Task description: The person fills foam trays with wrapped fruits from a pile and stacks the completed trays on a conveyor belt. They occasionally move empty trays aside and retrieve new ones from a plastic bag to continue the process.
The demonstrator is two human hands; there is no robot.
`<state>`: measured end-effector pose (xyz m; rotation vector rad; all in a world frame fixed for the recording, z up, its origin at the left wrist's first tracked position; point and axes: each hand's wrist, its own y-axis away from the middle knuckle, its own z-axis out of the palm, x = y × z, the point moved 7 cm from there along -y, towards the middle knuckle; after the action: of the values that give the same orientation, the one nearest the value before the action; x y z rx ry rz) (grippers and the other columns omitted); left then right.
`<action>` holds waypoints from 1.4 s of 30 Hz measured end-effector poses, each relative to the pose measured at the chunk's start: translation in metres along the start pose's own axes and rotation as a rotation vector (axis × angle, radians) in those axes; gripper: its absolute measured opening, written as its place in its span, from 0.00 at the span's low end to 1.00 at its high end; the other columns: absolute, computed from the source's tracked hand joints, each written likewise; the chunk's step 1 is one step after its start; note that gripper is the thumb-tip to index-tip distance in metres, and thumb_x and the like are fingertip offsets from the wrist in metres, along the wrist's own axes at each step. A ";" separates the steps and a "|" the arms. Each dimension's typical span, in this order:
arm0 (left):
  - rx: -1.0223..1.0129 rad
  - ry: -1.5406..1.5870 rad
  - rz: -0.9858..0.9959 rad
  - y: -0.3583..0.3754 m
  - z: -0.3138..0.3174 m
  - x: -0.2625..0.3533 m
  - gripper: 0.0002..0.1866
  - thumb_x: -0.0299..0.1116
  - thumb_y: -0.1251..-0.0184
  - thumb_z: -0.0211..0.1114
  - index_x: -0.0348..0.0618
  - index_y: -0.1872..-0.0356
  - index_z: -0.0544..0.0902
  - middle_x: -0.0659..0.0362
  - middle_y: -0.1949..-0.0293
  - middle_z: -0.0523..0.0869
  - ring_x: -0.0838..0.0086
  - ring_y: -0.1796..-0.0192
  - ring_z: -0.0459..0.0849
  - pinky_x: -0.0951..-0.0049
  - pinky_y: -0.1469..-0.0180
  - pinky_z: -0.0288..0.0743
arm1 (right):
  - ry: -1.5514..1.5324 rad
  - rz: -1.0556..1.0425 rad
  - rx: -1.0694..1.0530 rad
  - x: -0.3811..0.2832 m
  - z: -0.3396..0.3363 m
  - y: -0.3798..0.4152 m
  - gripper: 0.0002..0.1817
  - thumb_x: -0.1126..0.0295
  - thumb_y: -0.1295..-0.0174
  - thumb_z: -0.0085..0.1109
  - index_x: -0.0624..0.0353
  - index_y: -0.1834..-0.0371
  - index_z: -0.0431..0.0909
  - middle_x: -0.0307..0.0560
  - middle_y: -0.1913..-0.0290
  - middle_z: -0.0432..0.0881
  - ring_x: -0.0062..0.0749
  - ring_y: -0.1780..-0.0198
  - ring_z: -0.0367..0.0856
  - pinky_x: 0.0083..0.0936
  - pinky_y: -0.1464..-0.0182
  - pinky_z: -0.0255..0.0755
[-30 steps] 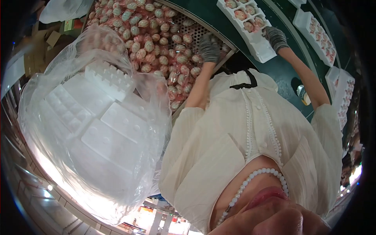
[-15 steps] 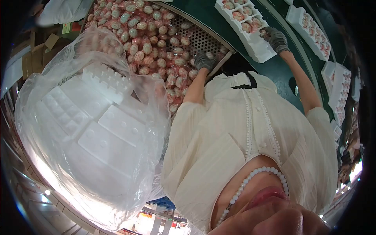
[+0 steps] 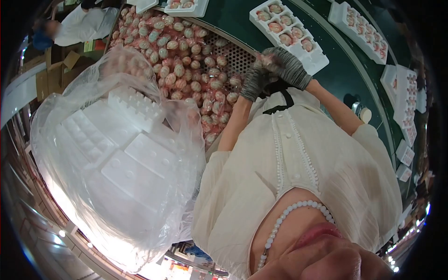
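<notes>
My left hand (image 3: 254, 83) and my right hand (image 3: 290, 66), both in grey striped gloves, meet in front of my chest. A film-wrapped egg (image 3: 266, 60), pinkish and blurred, shows between their closed fingers and is partly hidden by them. Just beyond my right hand lies a white foam tray (image 3: 317, 61) with several wrapped eggs (image 3: 285, 39) in its cells. Left of my left hand, a heap of red-and-white film-wrapped eggs (image 3: 177, 70) fills a bin with a perforated metal floor (image 3: 240, 57).
A big clear plastic bag (image 3: 116, 163) of white foam trays stands at the left. More filled trays (image 3: 364, 32) line the green surface (image 3: 359, 84) at the right. A small jar (image 3: 364, 114) sits near my right forearm. Another person (image 3: 86, 23) and cardboard boxes (image 3: 56, 70) are at the upper left.
My left hand has left the egg heap and my right hand has left the tray; they have come together around a wrapped egg. The view has shifted slightly.
</notes>
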<state>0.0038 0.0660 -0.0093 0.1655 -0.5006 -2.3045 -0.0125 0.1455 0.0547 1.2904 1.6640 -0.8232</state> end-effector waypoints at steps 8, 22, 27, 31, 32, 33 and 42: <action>-0.050 -0.774 0.466 -0.005 -0.015 -0.007 0.20 0.37 0.42 0.57 0.37 0.52 0.69 0.57 0.57 0.75 0.75 0.57 0.74 0.79 0.54 0.69 | 0.115 -0.082 0.320 0.013 0.003 0.039 0.13 0.72 0.52 0.55 0.60 0.62 0.74 0.50 0.64 0.76 0.43 0.60 0.74 0.28 0.55 0.69; -0.023 -1.083 0.176 -0.035 -0.030 -0.029 0.15 0.33 0.38 0.50 0.39 0.52 0.69 0.55 0.58 0.76 0.70 0.63 0.78 0.75 0.67 0.78 | -0.367 0.414 0.057 0.077 -0.025 0.075 0.35 0.61 0.54 0.65 0.58 0.43 0.60 0.41 0.51 0.70 0.23 0.53 0.69 0.21 0.51 0.66; 0.230 -0.944 -0.002 -0.024 -0.017 -0.042 0.12 0.34 0.36 0.48 0.41 0.55 0.72 0.57 0.62 0.77 0.77 0.65 0.77 0.79 0.67 0.74 | -0.458 0.394 0.280 0.070 -0.052 0.097 0.34 0.63 0.55 0.66 0.56 0.44 0.62 0.41 0.59 0.74 0.22 0.61 0.71 0.20 0.58 0.70; 0.153 -1.291 0.030 -0.016 -0.014 -0.042 0.12 0.34 0.36 0.48 0.39 0.58 0.75 0.58 0.63 0.78 0.76 0.62 0.76 0.78 0.59 0.71 | -0.588 0.542 0.118 0.091 -0.026 0.099 0.31 0.66 0.55 0.66 0.57 0.46 0.64 0.41 0.58 0.74 0.22 0.58 0.72 0.20 0.54 0.69; 0.103 -1.405 0.073 -0.012 -0.014 -0.042 0.12 0.34 0.37 0.48 0.39 0.58 0.75 0.57 0.63 0.78 0.75 0.62 0.76 0.77 0.59 0.71 | -0.593 0.540 0.121 0.093 -0.022 0.103 0.31 0.66 0.55 0.66 0.57 0.46 0.64 0.41 0.58 0.74 0.22 0.58 0.72 0.20 0.54 0.69; -0.015 -1.474 0.192 -0.002 -0.005 -0.040 0.13 0.35 0.37 0.49 0.38 0.58 0.75 0.57 0.63 0.78 0.74 0.61 0.76 0.76 0.57 0.70 | -0.640 0.584 0.087 0.087 -0.014 0.109 0.29 0.66 0.55 0.66 0.57 0.48 0.65 0.41 0.58 0.74 0.22 0.57 0.72 0.20 0.54 0.69; 0.710 -1.134 0.217 0.035 -0.182 0.065 0.11 0.38 0.38 0.51 0.41 0.64 0.73 0.62 0.77 0.77 0.80 0.79 0.73 0.79 0.79 0.69 | -1.104 1.053 -0.019 0.124 0.079 0.167 0.20 0.60 0.53 0.63 0.55 0.59 0.71 0.34 0.71 0.76 0.19 0.76 0.73 0.17 0.75 0.68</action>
<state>0.0299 -0.0577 -0.1597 -0.8599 -1.7710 -1.7168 0.1538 0.1683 -0.0901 1.1196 0.0534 -0.6154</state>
